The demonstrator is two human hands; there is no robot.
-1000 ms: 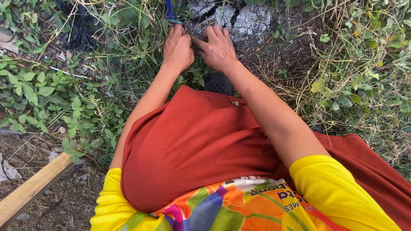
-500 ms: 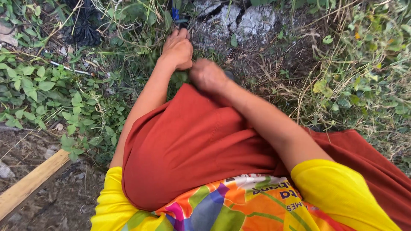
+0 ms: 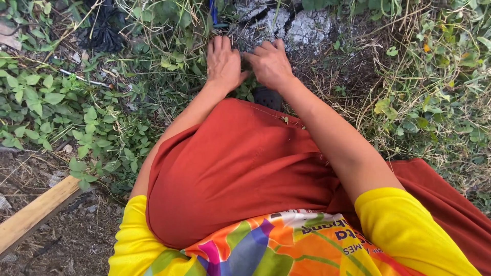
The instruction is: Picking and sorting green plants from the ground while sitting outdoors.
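Your red skirt (image 3: pixel 240 168) is filling the middle of the view, spreading from your lap toward the weeds (image 3: pixel 76 112) that are covering the ground on both sides. Ahead of it, a cracked grey stone (image 3: pixel 291 25) is lying at the top of the view, its long side running left to right, its dark cracks pointing down toward you. A pale plank (image 3: pixel 36 214) is slanting out of the lower left corner. Your left hand (image 3: pixel 223 64) is resting palm down, fingers together and stretched toward the stone, holding nothing that shows. Your right hand (image 3: pixel 271 64) is curling just beside it, fingertips pressing into the grass at the stone's foot; whether it is gripping anything, you cannot tell.
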